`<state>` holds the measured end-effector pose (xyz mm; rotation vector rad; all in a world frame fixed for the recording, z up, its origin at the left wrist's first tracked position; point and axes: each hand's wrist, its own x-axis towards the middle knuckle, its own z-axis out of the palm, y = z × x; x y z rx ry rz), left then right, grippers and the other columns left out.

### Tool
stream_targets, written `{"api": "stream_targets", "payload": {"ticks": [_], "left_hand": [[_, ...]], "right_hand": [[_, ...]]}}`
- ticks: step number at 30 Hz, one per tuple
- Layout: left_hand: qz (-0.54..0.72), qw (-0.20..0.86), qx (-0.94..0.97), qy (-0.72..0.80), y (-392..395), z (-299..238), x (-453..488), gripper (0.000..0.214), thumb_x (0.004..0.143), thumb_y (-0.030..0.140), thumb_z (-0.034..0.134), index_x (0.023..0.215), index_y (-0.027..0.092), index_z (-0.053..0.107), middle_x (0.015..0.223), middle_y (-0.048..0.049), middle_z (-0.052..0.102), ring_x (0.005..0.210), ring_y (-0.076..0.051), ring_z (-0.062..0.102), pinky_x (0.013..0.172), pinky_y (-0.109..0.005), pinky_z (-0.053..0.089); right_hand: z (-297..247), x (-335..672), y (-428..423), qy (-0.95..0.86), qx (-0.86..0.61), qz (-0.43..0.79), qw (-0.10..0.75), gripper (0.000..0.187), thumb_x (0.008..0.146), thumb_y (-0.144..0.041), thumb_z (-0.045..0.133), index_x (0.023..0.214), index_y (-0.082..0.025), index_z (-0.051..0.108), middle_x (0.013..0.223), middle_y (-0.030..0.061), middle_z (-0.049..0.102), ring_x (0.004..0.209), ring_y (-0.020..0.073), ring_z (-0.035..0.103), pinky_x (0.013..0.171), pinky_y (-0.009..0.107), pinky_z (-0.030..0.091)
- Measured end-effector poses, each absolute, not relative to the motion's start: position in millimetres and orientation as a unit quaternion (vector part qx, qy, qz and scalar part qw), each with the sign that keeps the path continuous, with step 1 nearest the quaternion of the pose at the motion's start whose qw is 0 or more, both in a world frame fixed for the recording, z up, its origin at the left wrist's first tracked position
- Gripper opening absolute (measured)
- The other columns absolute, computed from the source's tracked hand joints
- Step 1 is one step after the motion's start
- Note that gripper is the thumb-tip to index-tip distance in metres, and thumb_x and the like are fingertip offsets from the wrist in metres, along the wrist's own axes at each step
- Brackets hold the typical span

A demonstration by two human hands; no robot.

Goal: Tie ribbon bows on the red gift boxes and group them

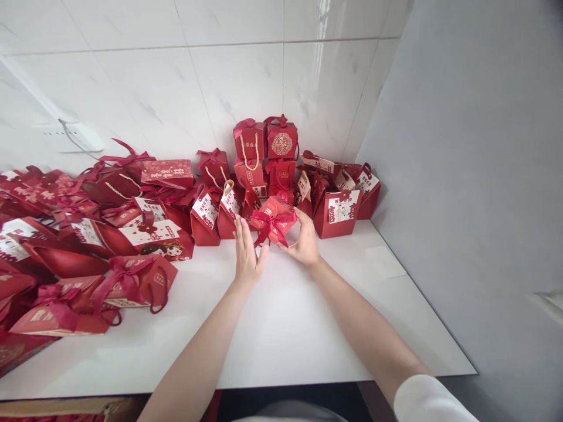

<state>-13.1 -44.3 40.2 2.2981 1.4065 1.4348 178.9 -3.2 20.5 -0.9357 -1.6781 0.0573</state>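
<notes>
A small red gift box (273, 213) with a ribbon bow on top stands in front of the stacked boxes, toward the back of the white table. My right hand (305, 241) is curved around its right side, with the fingers at the far edge and the thumb at the near one. Beside the box's left side, my left hand (247, 253) is held upright with its fingers stretched out and the thumb apart. Just behind the left fingertips stand red gift bags (229, 206) with white labels. The underside of the held box is hidden.
Stacked red boxes (281, 140) lean near the tiled wall (237, 76). To the right stands a labelled red bag (336, 214) near the grey side panel (475, 193). Many red boxes (141, 281) crowd the left of the white table (281, 340). An open carton (65, 407) is below its front edge.
</notes>
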Motion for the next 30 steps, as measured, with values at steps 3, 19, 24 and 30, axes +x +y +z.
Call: {"api": "stream_targets", "payload": {"ticks": [3,19,24,30], "left_hand": [[0.506,0.096,0.729,0.451,-36.5,32.2,-17.7,0.071,0.101,0.052,0.025,0.158,0.023,-0.004,0.166,-0.0089,-0.003,0.153,-0.025,-0.001,0.125,-0.049,0.006],[0.469,0.352,0.676,0.447,-25.9,30.1,-14.4,0.067,0.096,0.06,0.039,0.151,0.021,0.037,0.154,-0.0095,0.042,0.145,-0.027,0.035,0.121,-0.044,0.03],[0.492,0.346,0.646,0.47,-27.3,23.3,-12.2,0.061,0.099,0.059,0.032,0.148,0.025,0.042,0.151,-0.0064,0.046,0.143,-0.026,0.038,0.121,-0.044,0.029],[0.522,0.355,0.624,0.46,-27.8,16.8,-3.0,0.059,0.099,0.058,0.028,0.146,0.025,0.045,0.147,-0.0063,0.052,0.138,-0.026,0.045,0.118,-0.043,0.033]], "right_hand": [[17.0,175.6,-2.0,-0.664,-0.403,0.155,0.611,0.098,0.07,-0.058,0.076,0.145,-0.015,0.03,0.146,0.0209,0.045,0.135,0.0371,0.047,0.114,0.054,0.038],[20.8,191.1,-1.1,-0.636,-0.327,0.486,0.503,0.049,0.099,-0.054,0.042,0.136,-0.023,0.054,0.142,0.0061,0.058,0.134,0.0214,0.052,0.114,0.043,0.039],[22.6,186.1,-5.6,-0.597,-0.332,0.533,0.5,0.05,0.097,-0.057,0.046,0.134,-0.026,0.057,0.138,0.0038,0.061,0.132,0.0235,0.052,0.115,0.042,0.035],[14.1,179.3,-5.8,-0.574,-0.347,0.536,0.513,0.053,0.094,-0.061,0.045,0.133,-0.027,0.057,0.139,0.0021,0.059,0.133,0.0247,0.048,0.116,0.042,0.032]]}}
